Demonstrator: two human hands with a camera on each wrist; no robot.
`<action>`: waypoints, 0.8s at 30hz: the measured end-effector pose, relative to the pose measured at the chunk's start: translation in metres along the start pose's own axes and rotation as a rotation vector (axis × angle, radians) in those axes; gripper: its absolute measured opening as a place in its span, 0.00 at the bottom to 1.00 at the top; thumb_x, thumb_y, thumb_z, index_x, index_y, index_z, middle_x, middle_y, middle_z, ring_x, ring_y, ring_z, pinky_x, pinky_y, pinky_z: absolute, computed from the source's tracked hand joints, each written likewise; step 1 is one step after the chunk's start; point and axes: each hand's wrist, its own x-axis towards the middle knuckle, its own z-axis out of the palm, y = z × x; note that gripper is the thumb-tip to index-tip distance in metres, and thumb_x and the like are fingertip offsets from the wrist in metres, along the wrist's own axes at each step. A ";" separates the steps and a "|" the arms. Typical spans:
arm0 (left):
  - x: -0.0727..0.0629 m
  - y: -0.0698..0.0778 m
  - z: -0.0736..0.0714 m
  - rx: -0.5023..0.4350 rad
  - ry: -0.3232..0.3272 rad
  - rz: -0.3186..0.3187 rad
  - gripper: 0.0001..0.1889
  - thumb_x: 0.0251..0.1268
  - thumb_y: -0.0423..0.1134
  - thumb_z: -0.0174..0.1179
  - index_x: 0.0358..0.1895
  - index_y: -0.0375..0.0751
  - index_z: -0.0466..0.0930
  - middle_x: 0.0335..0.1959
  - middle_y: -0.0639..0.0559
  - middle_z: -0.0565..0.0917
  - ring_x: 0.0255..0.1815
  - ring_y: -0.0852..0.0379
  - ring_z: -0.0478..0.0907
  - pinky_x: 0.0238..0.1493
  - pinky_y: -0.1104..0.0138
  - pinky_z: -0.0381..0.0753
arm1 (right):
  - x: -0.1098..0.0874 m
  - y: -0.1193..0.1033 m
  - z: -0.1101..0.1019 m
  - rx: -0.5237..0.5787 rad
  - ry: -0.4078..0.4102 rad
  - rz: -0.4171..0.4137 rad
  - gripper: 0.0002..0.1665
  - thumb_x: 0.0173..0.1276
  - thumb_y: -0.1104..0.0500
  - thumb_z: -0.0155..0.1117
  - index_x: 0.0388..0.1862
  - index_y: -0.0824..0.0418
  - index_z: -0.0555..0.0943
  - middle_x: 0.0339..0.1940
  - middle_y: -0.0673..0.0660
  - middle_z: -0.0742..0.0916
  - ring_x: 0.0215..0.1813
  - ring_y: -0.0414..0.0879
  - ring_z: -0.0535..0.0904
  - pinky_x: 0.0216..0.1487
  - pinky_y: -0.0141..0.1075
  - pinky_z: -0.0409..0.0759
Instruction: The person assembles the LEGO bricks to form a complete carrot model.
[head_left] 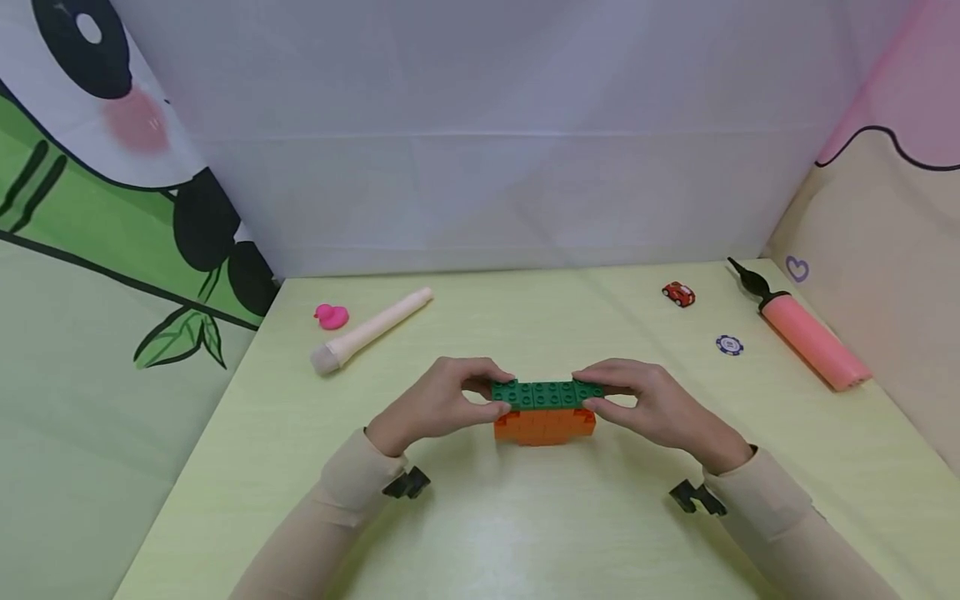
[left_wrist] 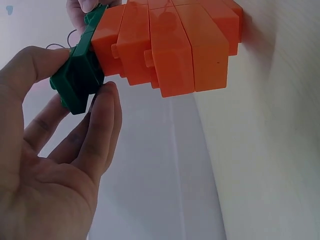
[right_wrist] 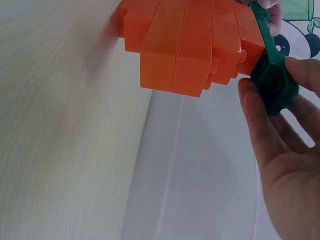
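An orange block build [head_left: 543, 427] of several stacked toy bricks stands on the table, stepped outward in the middle. Along its top runs a row of green bricks [head_left: 546, 395] with studs facing up, overhanging the orange at both ends. My left hand [head_left: 447, 402] pinches the left end of the green row between thumb and fingers. At the opposite end, my right hand [head_left: 643, 402] pinches the green row the same way. The wrist views show the green undersides [left_wrist: 75, 92] overhanging beside the orange bricks [right_wrist: 175, 55].
On the left lie a pink rubber duck [head_left: 332, 317] and a pale microphone-shaped stick [head_left: 375, 330]. To the right are a small red toy car [head_left: 678, 293], a blue and white poker chip [head_left: 729, 345] and a pink cylinder with a black nozzle [head_left: 813, 340]. A pale wall [head_left: 487, 200] rises behind the table.
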 end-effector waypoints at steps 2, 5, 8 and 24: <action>0.000 0.000 0.000 0.021 0.001 0.015 0.14 0.64 0.39 0.68 0.52 0.46 0.84 0.45 0.59 0.84 0.42 0.65 0.82 0.52 0.65 0.83 | 0.000 0.000 0.000 0.004 -0.001 0.000 0.22 0.67 0.62 0.70 0.60 0.58 0.83 0.56 0.52 0.85 0.51 0.39 0.83 0.51 0.38 0.84; -0.001 0.000 0.000 0.070 0.009 0.030 0.17 0.64 0.42 0.68 0.55 0.46 0.82 0.48 0.59 0.84 0.46 0.63 0.81 0.54 0.65 0.82 | -0.001 0.000 0.000 0.025 -0.012 0.012 0.24 0.67 0.60 0.70 0.62 0.58 0.81 0.57 0.52 0.85 0.49 0.40 0.84 0.51 0.43 0.84; -0.004 -0.002 0.000 0.100 0.018 0.011 0.24 0.62 0.44 0.70 0.61 0.46 0.78 0.52 0.58 0.82 0.50 0.57 0.81 0.56 0.61 0.81 | -0.003 0.001 -0.001 0.016 -0.026 0.049 0.31 0.68 0.54 0.70 0.68 0.55 0.76 0.60 0.52 0.82 0.52 0.42 0.83 0.54 0.45 0.83; -0.014 -0.030 0.016 0.140 -0.098 -0.182 0.16 0.67 0.48 0.66 0.55 0.49 0.83 0.46 0.61 0.85 0.48 0.61 0.81 0.56 0.63 0.80 | -0.014 0.028 0.014 -0.038 -0.197 0.227 0.21 0.72 0.44 0.62 0.59 0.52 0.81 0.49 0.46 0.86 0.49 0.42 0.83 0.53 0.41 0.82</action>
